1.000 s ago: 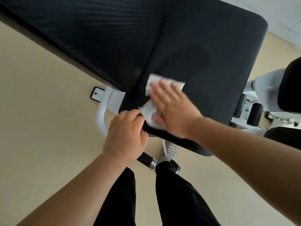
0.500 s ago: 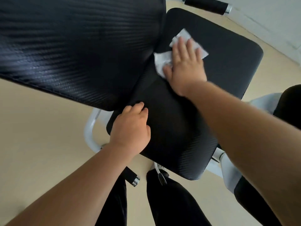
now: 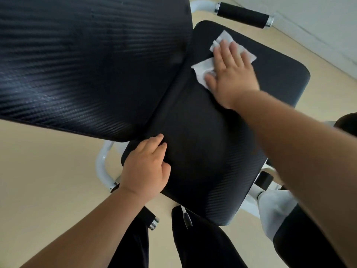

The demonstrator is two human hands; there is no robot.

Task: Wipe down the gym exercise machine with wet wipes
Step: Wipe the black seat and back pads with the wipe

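Observation:
The gym machine's black seat pad (image 3: 202,151) fills the middle of the view, with its black back pad (image 3: 87,64) rising at the upper left. A white wet wipe (image 3: 201,71) lies flat on the far part of the seat. My right hand (image 3: 229,74) presses on the wipe with straight, spread fingers. My left hand (image 3: 144,169) rests on the seat's near left edge, fingers loosely bent on the pad, holding nothing.
A white frame tube (image 3: 101,163) curves below the seat at the left. A black foam handle (image 3: 243,14) with chrome ends sticks out at the top right. More white and black machine parts (image 3: 274,213) stand at the lower right. Beige floor (image 3: 38,180) surrounds; my legs are below.
My right hand has slid the wipe from the seat's near edge to its far part. My left hand moved from gripping the seat's edge to resting on top of it.

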